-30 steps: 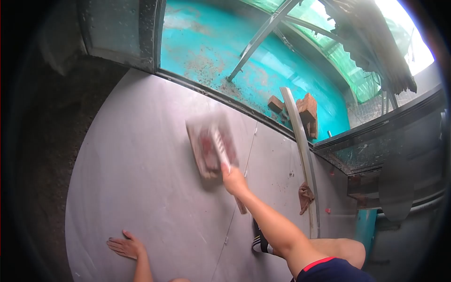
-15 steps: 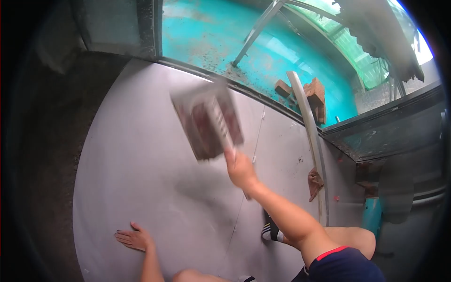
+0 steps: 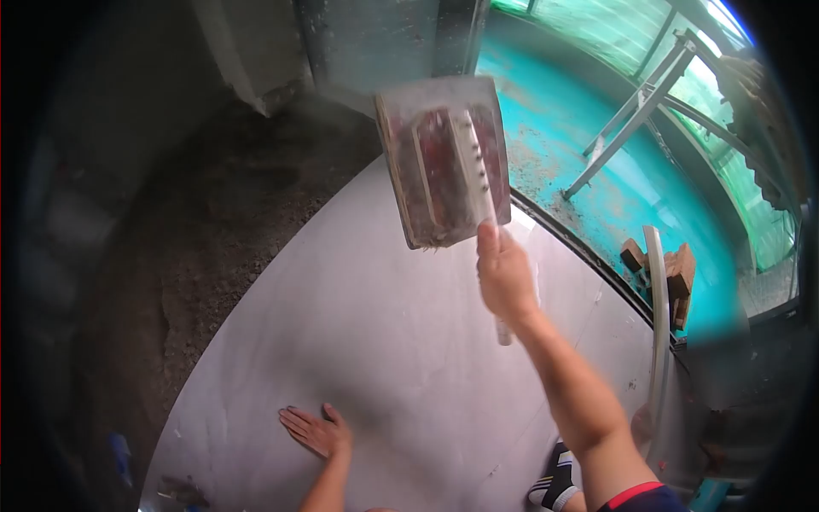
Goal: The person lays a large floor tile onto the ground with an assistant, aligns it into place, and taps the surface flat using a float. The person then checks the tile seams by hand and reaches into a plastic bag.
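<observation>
My right hand (image 3: 508, 271) is wrapped round the pale handle of a square, flat-headed tool (image 3: 444, 162). The tool's wide head, grey with dark red patches, is raised above the far part of a large light-grey tile (image 3: 409, 341). Slight blur covers the tool and the forearm. Lower left, my left hand (image 3: 316, 429) lies flat on the tile, fingers stretched out, holding nothing.
Dark rough ground (image 3: 213, 222) borders the tile on the left. Beyond a dark door track (image 3: 597, 264) lies a turquoise floor (image 3: 546, 119) with a metal stand (image 3: 627, 119) and bricks (image 3: 681, 273). A long metal bar (image 3: 659, 333) crosses the right side. A sandalled foot (image 3: 554, 482) rests below.
The view has swung left, showing more rough ground. My right hand has lifted the tool from close to the tile and carried it toward the far edge. My left hand stays flat on the tile.
</observation>
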{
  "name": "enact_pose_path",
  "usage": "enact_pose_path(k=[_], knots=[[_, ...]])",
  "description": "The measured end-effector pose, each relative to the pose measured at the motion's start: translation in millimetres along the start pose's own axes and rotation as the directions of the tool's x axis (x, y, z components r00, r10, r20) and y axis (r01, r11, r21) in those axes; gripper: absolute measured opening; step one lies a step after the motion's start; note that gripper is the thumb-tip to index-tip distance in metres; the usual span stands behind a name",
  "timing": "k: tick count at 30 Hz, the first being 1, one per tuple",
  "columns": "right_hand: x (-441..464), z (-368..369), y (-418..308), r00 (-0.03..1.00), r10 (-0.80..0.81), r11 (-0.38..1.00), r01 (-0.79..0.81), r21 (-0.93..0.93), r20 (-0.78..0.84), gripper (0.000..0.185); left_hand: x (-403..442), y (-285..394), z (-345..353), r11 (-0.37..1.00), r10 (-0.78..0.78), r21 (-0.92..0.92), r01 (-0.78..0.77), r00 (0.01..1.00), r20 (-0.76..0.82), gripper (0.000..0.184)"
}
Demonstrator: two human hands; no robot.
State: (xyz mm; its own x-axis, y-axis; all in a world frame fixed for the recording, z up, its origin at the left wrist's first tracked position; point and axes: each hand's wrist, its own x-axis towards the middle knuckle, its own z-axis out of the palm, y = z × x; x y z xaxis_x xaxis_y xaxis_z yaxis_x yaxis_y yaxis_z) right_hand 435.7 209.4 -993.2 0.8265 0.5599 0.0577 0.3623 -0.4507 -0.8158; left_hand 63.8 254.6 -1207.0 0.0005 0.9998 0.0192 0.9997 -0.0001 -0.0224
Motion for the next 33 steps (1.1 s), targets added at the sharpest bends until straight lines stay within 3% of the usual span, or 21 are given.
enact_pose_path(k=[1,3,5,8,10,14,17,19,20,22,25,26,28,30,31,32,33], knots=[[2,18,9,0.997,-0.033,0.999,0.030,-0.035,-0.068,0.060,0,2,-2,1.000,-0.002,-0.015,0.002,1.000,-0.008,0.085],[-11,66,88,0.964,0.212,0.948,-0.164,-0.272,0.160,0.064,0,1,-1,1.000,-0.003,-0.030,0.002,1.000,-0.017,0.086],[-21,83,112,0.925,0.318,0.898,-0.223,-0.380,0.209,0.067,1,-5,4,0.999,0.027,-0.022,-0.027,0.999,-0.024,0.087],[0,63,85,0.771,0.518,0.853,-0.431,-0.294,0.371,0.068,2,-2,1,0.999,-0.008,-0.033,0.009,1.000,0.015,0.086],[17,45,45,0.839,0.369,0.929,-0.349,-0.124,0.399,0.067,5,5,-11,0.998,-0.028,-0.059,0.031,0.998,0.060,0.086],[55,25,-42,0.910,0.262,0.950,-0.302,0.081,0.320,0.058,0,4,-12,0.998,-0.026,-0.048,0.029,0.998,0.063,0.085],[67,54,-36,0.995,-0.071,0.980,0.055,0.192,0.076,0.060,3,7,-18,0.998,-0.044,-0.038,0.049,0.993,0.107,0.084],[44,98,8,0.985,-0.170,0.978,0.167,-0.123,-0.011,0.067,2,3,-12,0.997,-0.025,-0.070,0.029,0.998,0.061,0.084],[23,127,48,0.991,-0.007,0.988,0.027,-0.152,0.131,0.070,1,2,-9,0.996,-0.021,-0.089,0.024,0.999,0.037,0.084],[-30,151,81,0.940,0.179,0.956,-0.096,-0.278,0.289,0.077,-2,1,-7,0.994,-0.009,-0.105,0.007,1.000,-0.020,0.082],[-72,147,70,0.864,0.238,0.920,-0.054,-0.388,0.443,0.081,-1,-5,1,0.994,0.001,-0.108,-0.013,0.994,-0.108,0.079],[-88,149,63,0.812,0.252,0.914,-0.022,-0.404,0.526,0.081,0,-3,-1,0.993,0.017,-0.115,-0.024,0.998,-0.066,0.078],[-113,157,69,0.810,0.247,0.926,-0.036,-0.375,0.532,0.082,-2,-5,-7,0.987,-0.011,-0.159,0.001,0.998,-0.060,0.077],[-134,151,60,0.788,0.210,0.924,0.034,-0.381,0.578,0.082,-5,-15,-8,0.964,0.068,-0.258,-0.071,0.997,-0.021,0.078],[-150,152,65,0.777,0.278,0.924,-0.054,-0.380,0.565,0.081,-12,-28,-2,0.954,0.177,-0.245,-0.173,0.984,-0.005,0.077],[-165,152,85,0.785,0.199,0.945,0.004,-0.326,0.586,0.078,-30,-45,-3,0.927,0.275,-0.281,-0.250,0.960,0.050,0.077],[-183,146,91,0.736,0.252,0.943,-0.040,-0.332,0.629,0.076,-50,-66,-7,0.884,0.374,-0.338,-0.323,0.923,0.095,0.078]])
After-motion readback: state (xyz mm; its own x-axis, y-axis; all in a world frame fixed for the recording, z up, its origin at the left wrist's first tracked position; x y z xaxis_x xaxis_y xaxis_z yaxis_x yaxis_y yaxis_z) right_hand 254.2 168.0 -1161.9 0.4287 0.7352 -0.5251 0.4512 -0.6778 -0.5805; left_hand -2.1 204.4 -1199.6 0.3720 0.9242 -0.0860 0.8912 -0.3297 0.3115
